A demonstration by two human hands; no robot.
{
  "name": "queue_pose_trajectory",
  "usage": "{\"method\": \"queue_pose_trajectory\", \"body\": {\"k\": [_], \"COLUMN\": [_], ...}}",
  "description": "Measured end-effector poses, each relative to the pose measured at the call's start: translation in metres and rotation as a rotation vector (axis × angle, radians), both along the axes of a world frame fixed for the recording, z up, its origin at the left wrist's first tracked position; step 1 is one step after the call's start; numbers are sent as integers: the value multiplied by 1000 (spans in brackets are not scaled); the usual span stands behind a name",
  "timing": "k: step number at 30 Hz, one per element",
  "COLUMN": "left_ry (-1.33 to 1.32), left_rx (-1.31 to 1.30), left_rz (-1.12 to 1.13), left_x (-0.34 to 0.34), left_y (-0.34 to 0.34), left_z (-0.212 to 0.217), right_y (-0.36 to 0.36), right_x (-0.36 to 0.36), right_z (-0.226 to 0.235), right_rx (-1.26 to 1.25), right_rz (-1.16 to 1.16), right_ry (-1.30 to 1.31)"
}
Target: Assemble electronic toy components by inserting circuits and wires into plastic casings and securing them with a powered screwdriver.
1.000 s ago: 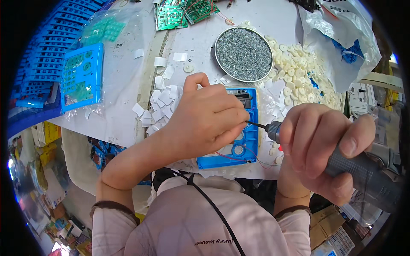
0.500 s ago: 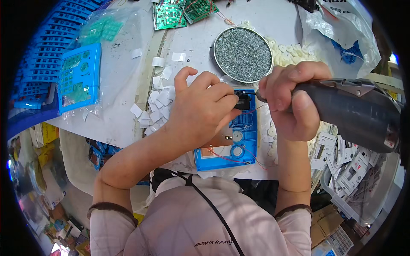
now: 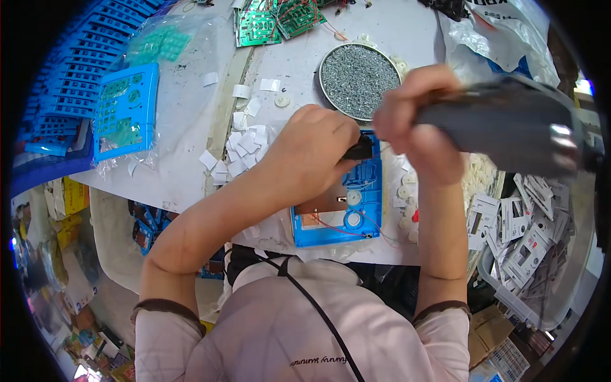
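A blue plastic housing (image 3: 334, 238) lies open side up in front of me, with a brown board (image 3: 326, 204) and thin red wires inside. At its far end sits a small black part (image 3: 360, 148), gripped by the fingers of my left hand (image 3: 318, 141); the fingertips are partly hidden. My right hand (image 3: 420, 130) is wrapped round a dark grey power screwdriver (image 3: 503, 124), held above the housing's far right corner. Hand and tool are smeared by motion, and the tip of the tool is hidden behind my fingers.
A round tin of small screws (image 3: 359, 79) stands just beyond the housing. White square pads (image 3: 245, 145) lie left, pale plastic discs (image 3: 407, 190) right. Green circuit boards (image 3: 258, 27) are at the back, a blue panel (image 3: 149, 114) far left, a bin of printed cards (image 3: 528, 251) right.
My right hand has lifted the screwdriver up and away from the housing. The fingers of my left hand have drawn closer together over the black part, uncovering a pale disc beyond.
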State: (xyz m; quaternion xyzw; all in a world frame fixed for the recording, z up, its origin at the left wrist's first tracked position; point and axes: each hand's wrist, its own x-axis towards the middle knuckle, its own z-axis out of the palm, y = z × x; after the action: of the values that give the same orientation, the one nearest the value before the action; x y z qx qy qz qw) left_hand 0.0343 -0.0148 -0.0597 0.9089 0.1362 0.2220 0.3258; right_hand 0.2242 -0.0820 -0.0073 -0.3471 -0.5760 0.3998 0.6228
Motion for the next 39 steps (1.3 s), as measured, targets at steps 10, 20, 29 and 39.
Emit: {"method": "queue_pose_trajectory", "body": {"k": [10,20,29,39], "left_ry": [176,1140,958,761], "left_rx": [-227,-148,-705,-361], "left_rz": [347,844,598,540], "left_x": [-185,-468,-352,-248], "left_y": [13,-4,-33,-26], "left_z": [106,-72,-39,44], "right_y": [-65,-71,19,112], "right_x": [74,179,399,436], "right_z": [44,11,-76,-78], "right_rx": [-66,-762,-647,-839], "right_rz": [-47,-124,-1215,-1228], "right_ry": [67,-384,-1489,-1512]}}
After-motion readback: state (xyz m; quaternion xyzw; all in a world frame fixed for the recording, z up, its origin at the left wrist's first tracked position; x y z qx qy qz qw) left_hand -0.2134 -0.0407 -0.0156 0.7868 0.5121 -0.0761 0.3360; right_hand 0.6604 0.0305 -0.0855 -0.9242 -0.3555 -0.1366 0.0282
